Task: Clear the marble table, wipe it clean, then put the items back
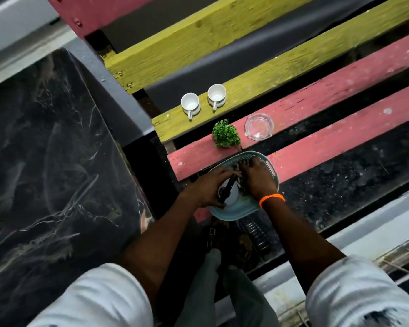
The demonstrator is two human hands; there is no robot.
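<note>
Head view shows no legible writing; left hand (209, 188) grips a black-handled tool (227, 188), right hand (257, 178) reaches into the basket (273, 167).

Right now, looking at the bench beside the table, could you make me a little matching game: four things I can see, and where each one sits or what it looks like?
Things:
1. two white cups
2. small green plant
3. clear glass ashtray
4. pale blue basket

Places or states:
A. under both hands, at the bench's near edge
B. on the red slat, right of the plant
C. side by side on the yellow slat
D. on the red slat, just beyond the basket

Pairs: 1-C, 2-D, 3-B, 4-A
</note>
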